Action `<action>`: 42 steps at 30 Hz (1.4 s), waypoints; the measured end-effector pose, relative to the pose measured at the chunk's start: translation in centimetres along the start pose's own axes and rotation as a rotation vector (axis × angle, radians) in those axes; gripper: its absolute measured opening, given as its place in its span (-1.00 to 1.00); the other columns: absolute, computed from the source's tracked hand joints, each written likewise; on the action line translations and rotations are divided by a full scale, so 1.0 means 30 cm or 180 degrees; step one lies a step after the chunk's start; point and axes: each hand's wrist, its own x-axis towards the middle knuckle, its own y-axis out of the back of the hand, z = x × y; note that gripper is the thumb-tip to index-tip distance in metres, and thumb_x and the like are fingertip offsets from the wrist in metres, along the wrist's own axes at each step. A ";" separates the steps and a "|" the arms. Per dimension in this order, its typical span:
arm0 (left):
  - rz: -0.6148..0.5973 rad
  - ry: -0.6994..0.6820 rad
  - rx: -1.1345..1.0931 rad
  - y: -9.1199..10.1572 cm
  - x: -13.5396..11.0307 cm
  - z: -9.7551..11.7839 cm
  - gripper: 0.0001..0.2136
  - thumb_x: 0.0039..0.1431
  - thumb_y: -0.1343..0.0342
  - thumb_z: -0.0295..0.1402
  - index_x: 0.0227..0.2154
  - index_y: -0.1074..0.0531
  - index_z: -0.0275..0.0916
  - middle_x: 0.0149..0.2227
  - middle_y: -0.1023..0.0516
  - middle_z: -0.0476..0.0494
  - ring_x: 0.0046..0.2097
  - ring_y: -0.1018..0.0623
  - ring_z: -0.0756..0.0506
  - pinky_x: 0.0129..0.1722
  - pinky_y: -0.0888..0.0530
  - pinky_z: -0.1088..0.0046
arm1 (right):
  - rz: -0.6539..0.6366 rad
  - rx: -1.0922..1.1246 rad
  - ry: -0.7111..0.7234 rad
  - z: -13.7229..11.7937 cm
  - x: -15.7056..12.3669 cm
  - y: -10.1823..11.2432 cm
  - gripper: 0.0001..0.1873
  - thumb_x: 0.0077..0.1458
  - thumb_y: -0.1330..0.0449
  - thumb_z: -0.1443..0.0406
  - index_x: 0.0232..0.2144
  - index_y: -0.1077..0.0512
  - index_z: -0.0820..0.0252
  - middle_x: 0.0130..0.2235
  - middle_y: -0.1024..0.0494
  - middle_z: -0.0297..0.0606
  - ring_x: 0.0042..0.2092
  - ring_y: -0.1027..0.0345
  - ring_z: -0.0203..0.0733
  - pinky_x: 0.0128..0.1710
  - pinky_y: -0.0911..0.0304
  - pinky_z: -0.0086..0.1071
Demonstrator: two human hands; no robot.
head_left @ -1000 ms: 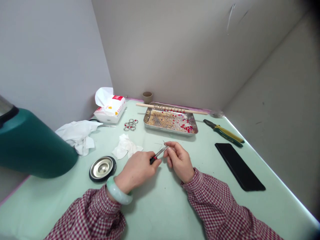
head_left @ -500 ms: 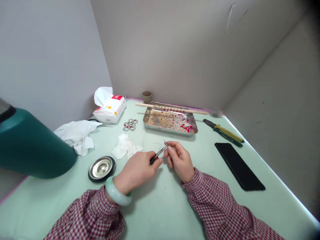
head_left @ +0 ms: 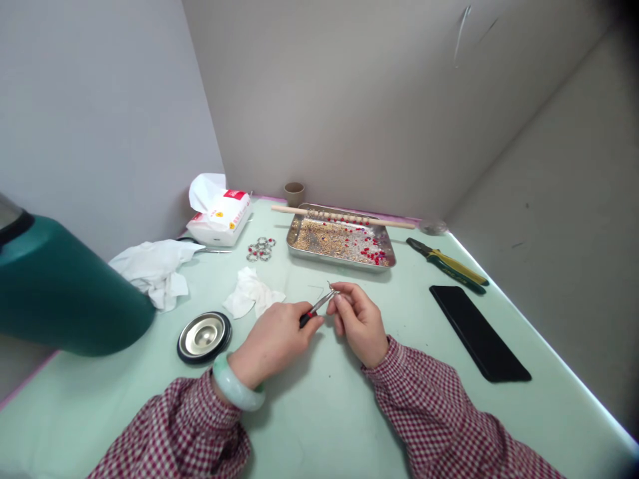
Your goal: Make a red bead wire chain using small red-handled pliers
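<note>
My left hand [head_left: 279, 336] is closed around small pliers [head_left: 317, 307] with slim silver jaws and a black and red grip. Their tips point up and right, meeting my right hand's fingertips. My right hand [head_left: 360, 319] pinches a tiny bent metal wire piece [head_left: 329, 286] between thumb and forefinger, right at the jaws. Its exact shape is too small to make out, and the fingers partly hide it. Just behind the hands, a thin bent wire [head_left: 316, 288] lies on the green table cover [head_left: 319, 426].
Behind the hands stands a metal tray [head_left: 339, 261] of gold, clear and red beads, with a wooden stick [head_left: 394, 224] across it. Beaded rings [head_left: 261, 249], a crumpled tissue [head_left: 252, 293], a lid [head_left: 204, 337] and a green bottle [head_left: 74, 286] are left; larger pliers [head_left: 449, 266] and a black slab [head_left: 476, 332] right.
Both hands keep nearly the same pose at the plier tips. The whole view has shifted very slightly; nothing was picked up or let go.
</note>
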 end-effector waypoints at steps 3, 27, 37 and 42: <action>0.0033 0.0011 0.0057 -0.004 0.001 0.003 -0.72 0.23 0.06 -0.19 -0.44 -0.41 -0.25 -0.51 -0.47 -0.09 -0.50 -0.35 -0.03 -0.48 -0.13 0.45 | -0.0019 0.0039 0.0011 0.003 -0.001 0.001 -0.76 0.21 -0.04 0.22 -0.12 -0.29 0.21 -0.46 -0.41 -0.41 -0.67 -0.12 -0.48 -0.69 -0.05 -0.52; -0.0032 -0.0235 -0.0443 0.009 0.012 -0.018 -0.73 0.20 0.02 -0.22 -0.51 -0.39 -0.27 -0.58 -0.34 0.03 -0.51 -0.24 0.02 -0.47 -0.12 0.49 | -0.0490 0.2038 -0.1030 -0.037 0.019 0.026 -0.77 -0.01 -0.25 0.27 -0.25 -0.40 0.22 -0.54 -0.47 -0.42 -0.75 0.00 -0.54 -0.76 0.27 -0.57; -0.0070 -0.0239 -0.0396 0.021 0.007 -0.010 -0.72 0.21 0.05 -0.23 -0.49 -0.41 -0.27 -0.56 -0.38 0.02 -0.50 -0.26 0.02 -0.47 -0.15 0.50 | -0.0567 0.2203 -0.1349 -0.060 0.019 0.017 -0.76 -0.06 -0.24 0.28 -0.27 -0.40 0.18 -0.55 -0.37 -0.50 -0.74 0.20 -0.56 -0.77 0.29 -0.55; 0.0021 -0.0177 -0.0099 0.015 0.007 -0.006 -0.73 0.23 0.06 -0.22 -0.45 -0.42 -0.25 -0.54 -0.45 -0.04 -0.49 -0.34 -0.02 -0.46 -0.16 0.47 | -0.0308 0.1453 -0.0898 -0.032 0.015 0.013 -0.73 0.04 -0.21 0.19 -0.22 -0.37 0.20 -0.51 -0.44 -0.42 -0.71 -0.04 -0.51 -0.76 0.22 -0.57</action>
